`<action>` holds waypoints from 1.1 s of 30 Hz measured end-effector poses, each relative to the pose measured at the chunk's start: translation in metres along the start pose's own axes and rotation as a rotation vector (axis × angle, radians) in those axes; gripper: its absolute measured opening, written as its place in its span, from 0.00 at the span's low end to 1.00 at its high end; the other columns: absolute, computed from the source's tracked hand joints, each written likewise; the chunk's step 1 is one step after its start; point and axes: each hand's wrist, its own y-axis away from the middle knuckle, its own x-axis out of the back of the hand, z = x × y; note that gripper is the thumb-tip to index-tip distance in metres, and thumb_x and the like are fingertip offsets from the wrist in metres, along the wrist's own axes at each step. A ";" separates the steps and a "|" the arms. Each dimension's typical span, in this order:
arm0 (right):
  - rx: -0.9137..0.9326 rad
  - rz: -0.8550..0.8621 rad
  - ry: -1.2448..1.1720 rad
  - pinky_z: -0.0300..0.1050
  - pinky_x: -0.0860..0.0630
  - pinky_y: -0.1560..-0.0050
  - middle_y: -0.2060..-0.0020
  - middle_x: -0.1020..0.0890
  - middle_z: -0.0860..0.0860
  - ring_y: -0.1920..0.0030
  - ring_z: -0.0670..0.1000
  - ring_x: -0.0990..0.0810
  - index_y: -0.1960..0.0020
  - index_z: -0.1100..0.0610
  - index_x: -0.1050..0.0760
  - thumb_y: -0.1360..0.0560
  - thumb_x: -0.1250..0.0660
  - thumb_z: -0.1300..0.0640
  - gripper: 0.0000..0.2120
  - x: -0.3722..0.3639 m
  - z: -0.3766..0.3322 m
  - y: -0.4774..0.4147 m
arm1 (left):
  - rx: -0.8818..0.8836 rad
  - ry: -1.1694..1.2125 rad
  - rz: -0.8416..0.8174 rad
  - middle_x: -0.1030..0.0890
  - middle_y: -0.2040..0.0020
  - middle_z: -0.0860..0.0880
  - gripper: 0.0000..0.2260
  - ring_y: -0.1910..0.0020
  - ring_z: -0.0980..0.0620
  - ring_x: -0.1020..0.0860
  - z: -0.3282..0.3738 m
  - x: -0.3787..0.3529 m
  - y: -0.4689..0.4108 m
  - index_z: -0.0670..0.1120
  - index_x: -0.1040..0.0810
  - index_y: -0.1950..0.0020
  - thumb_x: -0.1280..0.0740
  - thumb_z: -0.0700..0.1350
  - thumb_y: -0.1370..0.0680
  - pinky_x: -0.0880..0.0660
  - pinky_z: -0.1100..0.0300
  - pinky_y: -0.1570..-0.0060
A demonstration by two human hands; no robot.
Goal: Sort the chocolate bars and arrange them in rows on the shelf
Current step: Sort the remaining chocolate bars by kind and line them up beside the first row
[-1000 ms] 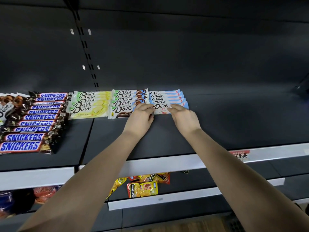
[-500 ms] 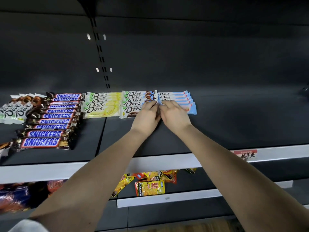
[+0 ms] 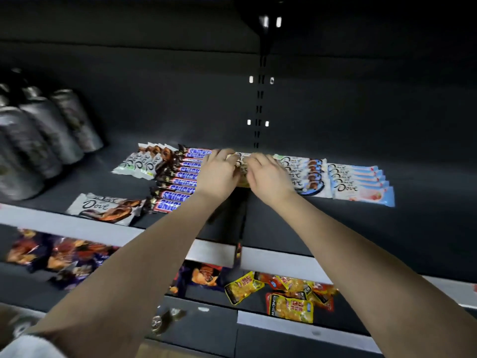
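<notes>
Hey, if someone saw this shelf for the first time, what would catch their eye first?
The left hand and right hand meet mid-shelf over a mostly hidden yellow row. Flanking them are the Snickers row on the left and the pale blue Dove row on the right. One loose Dove bar lies alone near the front edge, left of the Snickers.

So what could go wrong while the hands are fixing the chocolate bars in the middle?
1. The left hand sits right against the Snickers row, so a sideways nudge could push those bars crooked.
2. One loose Dove bar lies near the front edge of the shelf, not far from the same arm. Pulling that hand back carelessly might sweep it off.
</notes>
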 end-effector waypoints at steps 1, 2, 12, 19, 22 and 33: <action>0.027 0.016 -0.011 0.56 0.26 0.44 0.43 0.22 0.56 0.43 0.60 0.25 0.39 0.59 0.25 0.24 0.39 0.60 0.14 -0.004 -0.011 -0.006 | 0.020 -0.014 0.020 0.28 0.33 0.48 0.17 0.33 0.45 0.34 -0.012 0.006 0.002 0.44 0.27 0.34 0.38 0.44 0.23 0.38 0.52 0.36; 0.044 0.021 -0.021 0.55 0.26 0.44 0.43 0.22 0.56 0.43 0.60 0.25 0.40 0.59 0.25 0.24 0.39 0.60 0.14 -0.008 -0.022 -0.013 | 0.039 -0.025 0.034 0.28 0.33 0.47 0.17 0.34 0.44 0.33 -0.025 0.011 0.005 0.44 0.26 0.35 0.38 0.44 0.23 0.38 0.51 0.36; 0.187 -0.007 -0.048 0.54 0.29 0.43 0.42 0.23 0.56 0.43 0.60 0.25 0.39 0.60 0.25 0.24 0.39 0.58 0.15 -0.044 -0.112 -0.069 | 0.189 -0.062 0.098 0.24 0.37 0.47 0.14 0.38 0.42 0.30 -0.134 0.047 0.024 0.45 0.23 0.39 0.39 0.45 0.22 0.39 0.50 0.37; 0.238 -0.036 -0.073 0.56 0.28 0.43 0.44 0.22 0.57 0.44 0.61 0.24 0.40 0.60 0.24 0.25 0.38 0.60 0.14 -0.067 -0.183 -0.103 | 0.267 -0.106 0.070 0.27 0.34 0.50 0.18 0.35 0.45 0.33 -0.210 0.068 0.040 0.48 0.27 0.33 0.39 0.46 0.23 0.41 0.54 0.36; 0.239 -0.062 -0.087 0.55 0.30 0.42 0.42 0.23 0.56 0.42 0.60 0.25 0.39 0.59 0.25 0.25 0.39 0.59 0.15 -0.077 -0.210 -0.114 | 0.279 -0.122 0.061 0.26 0.35 0.50 0.16 0.37 0.44 0.32 -0.241 0.075 0.043 0.48 0.24 0.37 0.39 0.45 0.24 0.38 0.53 0.39; 0.181 -0.139 0.000 0.52 0.30 0.41 0.41 0.23 0.57 0.43 0.59 0.24 0.39 0.59 0.25 0.25 0.38 0.59 0.15 -0.100 -0.230 -0.133 | 0.215 -0.036 -0.020 0.28 0.34 0.47 0.17 0.35 0.42 0.33 -0.287 0.061 0.020 0.45 0.26 0.35 0.38 0.44 0.24 0.37 0.51 0.38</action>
